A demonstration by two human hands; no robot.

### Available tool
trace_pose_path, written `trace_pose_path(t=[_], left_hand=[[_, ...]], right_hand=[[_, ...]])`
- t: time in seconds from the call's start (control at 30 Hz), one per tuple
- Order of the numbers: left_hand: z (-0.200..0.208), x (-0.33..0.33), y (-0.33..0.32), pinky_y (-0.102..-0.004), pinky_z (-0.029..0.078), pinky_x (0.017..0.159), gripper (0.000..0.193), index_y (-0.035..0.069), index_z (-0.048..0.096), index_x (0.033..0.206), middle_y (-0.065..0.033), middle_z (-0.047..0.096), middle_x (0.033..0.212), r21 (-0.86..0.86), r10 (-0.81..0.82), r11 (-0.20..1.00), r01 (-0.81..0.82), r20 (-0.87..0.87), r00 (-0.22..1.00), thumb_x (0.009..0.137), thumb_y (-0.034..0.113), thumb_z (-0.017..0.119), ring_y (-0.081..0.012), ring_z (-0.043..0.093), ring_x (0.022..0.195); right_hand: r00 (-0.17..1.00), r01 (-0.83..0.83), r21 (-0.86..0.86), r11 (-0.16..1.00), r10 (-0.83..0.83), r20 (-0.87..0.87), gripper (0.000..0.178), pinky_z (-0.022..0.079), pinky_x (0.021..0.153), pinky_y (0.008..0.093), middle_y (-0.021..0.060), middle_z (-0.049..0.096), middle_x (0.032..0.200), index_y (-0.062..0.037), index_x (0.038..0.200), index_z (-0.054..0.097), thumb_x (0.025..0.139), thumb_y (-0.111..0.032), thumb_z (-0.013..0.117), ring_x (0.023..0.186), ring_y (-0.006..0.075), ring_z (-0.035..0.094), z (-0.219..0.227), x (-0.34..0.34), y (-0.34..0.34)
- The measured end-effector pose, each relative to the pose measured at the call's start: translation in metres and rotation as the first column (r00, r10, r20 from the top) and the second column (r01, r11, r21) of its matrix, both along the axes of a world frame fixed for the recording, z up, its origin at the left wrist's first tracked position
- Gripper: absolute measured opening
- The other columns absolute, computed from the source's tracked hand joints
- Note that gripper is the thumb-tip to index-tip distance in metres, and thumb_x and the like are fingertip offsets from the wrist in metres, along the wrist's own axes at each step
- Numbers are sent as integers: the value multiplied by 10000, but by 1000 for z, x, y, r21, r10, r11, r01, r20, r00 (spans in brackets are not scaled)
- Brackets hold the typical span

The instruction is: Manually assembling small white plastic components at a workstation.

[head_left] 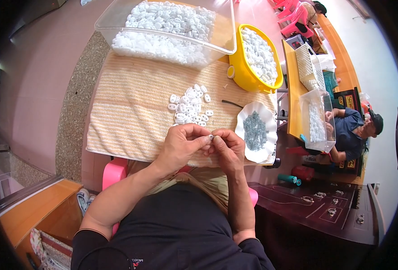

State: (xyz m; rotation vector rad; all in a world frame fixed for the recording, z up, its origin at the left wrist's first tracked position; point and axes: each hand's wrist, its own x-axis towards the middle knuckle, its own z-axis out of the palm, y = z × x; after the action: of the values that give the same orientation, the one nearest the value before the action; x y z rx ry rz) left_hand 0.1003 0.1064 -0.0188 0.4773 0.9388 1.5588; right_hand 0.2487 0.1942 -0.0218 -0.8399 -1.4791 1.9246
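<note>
My left hand (pixel 181 145) and my right hand (pixel 228 147) meet over the near edge of the towel-covered table. Both are closed, thumbs and fingertips pinching a tiny whitish piece (pixel 211 136) between them; its kind is too small to make out. Just beyond my left hand lies a loose pile of small white oval plastic parts (pixel 190 104). Close to the right of my right hand stands a white dish with a wavy rim (pixel 242 123), holding many small grey-green pieces (pixel 255 131). A thin dark stick (pixel 231 104) lies beside that dish.
A large clear bin (pixel 223 45) full of white parts stands at the far side, and a yellow tub (pixel 239 74) of similar parts stands at its right. Farther right, another person (pixel 353 130) sits by a clear box (pixel 304 108) with white pieces. A pink chair (pixel 114 173) is beneath me.
</note>
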Motion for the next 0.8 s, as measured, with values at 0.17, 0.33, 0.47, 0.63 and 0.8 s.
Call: trace_pose_path(t=[0.17, 0.33, 0.47, 0.63, 0.8], left_hand=[[-2, 1, 0, -242, 552, 732, 138, -51, 622, 1003, -84, 664, 895, -7, 19, 1000, -19, -1, 1000, 893, 32, 633, -111, 642, 778], [-6, 2, 1, -240, 553, 734, 117, -37, 612, 989, -76, 656, 887, -2, 59, 998, -59, 19, 998, 893, 27, 631, -112, 643, 776], [-1, 1, 0, -242, 550, 738, 130, -45, 621, 997, -81, 662, 888, -8, 29, 1000, -29, 4, 1000, 891, 28, 634, -113, 643, 780], [2, 1, -1, -251, 546, 754, 151, -55, 643, 1013, -90, 675, 888, -43, 4, 999, -6, -61, 998, 887, 28, 636, -119, 644, 788], [-4, 3, 0, -247, 544, 748, 154, -41, 611, 1030, -80, 659, 897, -11, 22, 1000, -23, -37, 999, 890, 21, 628, -115, 637, 796]], right_hand=[[999, -18, -21, 1000, 17, -32, 131, 567, 619, 319, 88, 625, 765, 38, 1024, 590, 946, -64, 562, 639, 144, 604, -3, 2, 1], [998, -7, -42, 999, 5, -55, 126, 568, 619, 318, 81, 621, 768, 37, 1017, 591, 945, -63, 564, 648, 139, 601, -1, 0, 1], [999, -1, -18, 1000, 0, -43, 118, 565, 619, 314, 81, 623, 813, 39, 1015, 592, 936, -47, 572, 651, 133, 596, -2, 2, 0], [1000, 11, 23, 1000, -11, -16, 110, 559, 616, 303, 83, 624, 857, 40, 1007, 599, 931, -35, 574, 654, 129, 594, 0, 0, -1], [1000, -2, 18, 1000, 2, -12, 108, 558, 615, 297, 83, 624, 864, 40, 1003, 602, 931, -35, 574, 656, 127, 596, 1, -1, -1]])
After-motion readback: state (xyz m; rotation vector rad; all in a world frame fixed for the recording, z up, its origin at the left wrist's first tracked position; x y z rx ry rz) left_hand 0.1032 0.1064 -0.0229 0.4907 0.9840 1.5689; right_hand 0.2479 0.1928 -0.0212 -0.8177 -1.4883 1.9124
